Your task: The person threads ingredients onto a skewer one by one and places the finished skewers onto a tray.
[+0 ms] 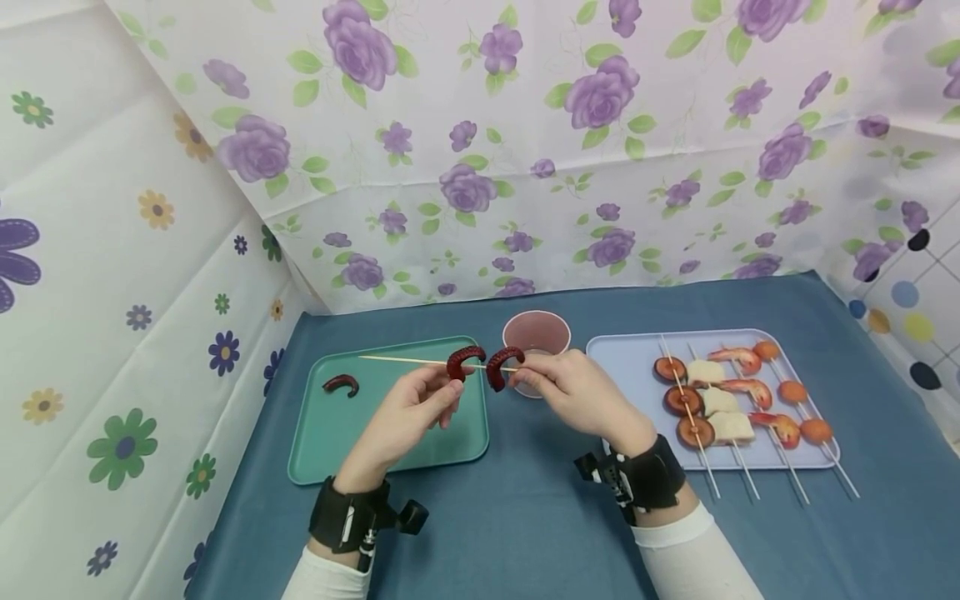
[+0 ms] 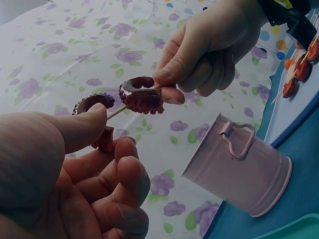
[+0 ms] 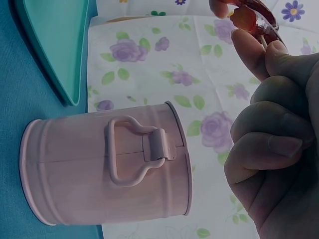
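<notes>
Over the gap between the trays, a thin wooden skewer (image 1: 397, 360) carries two dark red curled octopus tentacle pieces. My left hand (image 1: 405, 412) pinches the left tentacle piece (image 1: 457, 363) between thumb and fingers, its other fingers loosely bent in the left wrist view. Close beside the right tentacle piece (image 1: 495, 372), my right hand (image 1: 581, 392) pinches the skewer near its end, with its remaining fingers curled in. The skewer's long free part points left across the green tray (image 1: 450, 448). A third tentacle piece (image 1: 342, 382) lies on that tray at its left.
A pink metal bucket (image 3: 75, 164) with a side handle stands behind my right hand. On the right, a pale lilac tray (image 1: 622, 354) bears several finished skewers with mushroom slices (image 1: 682, 402), white chunks (image 1: 731, 427), shrimp (image 1: 780, 428) and orange balls (image 1: 816, 431). Blue cloth covers the table.
</notes>
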`<control>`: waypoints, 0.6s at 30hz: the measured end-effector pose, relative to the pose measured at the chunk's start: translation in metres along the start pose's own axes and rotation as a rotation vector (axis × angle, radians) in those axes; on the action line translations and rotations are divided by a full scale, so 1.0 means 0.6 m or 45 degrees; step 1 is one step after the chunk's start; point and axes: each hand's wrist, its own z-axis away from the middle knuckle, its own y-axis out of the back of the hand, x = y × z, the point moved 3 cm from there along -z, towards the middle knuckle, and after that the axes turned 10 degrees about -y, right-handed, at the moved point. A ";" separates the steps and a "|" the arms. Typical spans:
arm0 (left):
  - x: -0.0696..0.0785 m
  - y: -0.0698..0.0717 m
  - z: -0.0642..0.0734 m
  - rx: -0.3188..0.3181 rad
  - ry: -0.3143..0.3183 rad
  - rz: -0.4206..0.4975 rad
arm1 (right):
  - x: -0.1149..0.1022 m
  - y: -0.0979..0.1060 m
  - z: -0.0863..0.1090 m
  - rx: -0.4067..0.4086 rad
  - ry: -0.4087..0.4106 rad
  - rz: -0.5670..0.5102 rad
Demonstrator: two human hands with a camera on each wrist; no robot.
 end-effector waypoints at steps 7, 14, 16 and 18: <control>0.000 -0.003 -0.001 -0.037 -0.048 -0.046 | 0.002 -0.002 -0.001 -0.003 -0.009 0.004; -0.003 -0.005 -0.003 -0.033 -0.025 -0.020 | 0.006 -0.003 -0.002 -0.004 -0.013 0.011; -0.004 -0.006 -0.004 -0.037 -0.013 -0.012 | 0.007 -0.003 -0.002 -0.003 -0.012 0.011; -0.006 -0.006 -0.004 -0.042 -0.005 -0.004 | 0.007 -0.003 -0.002 -0.003 -0.011 0.009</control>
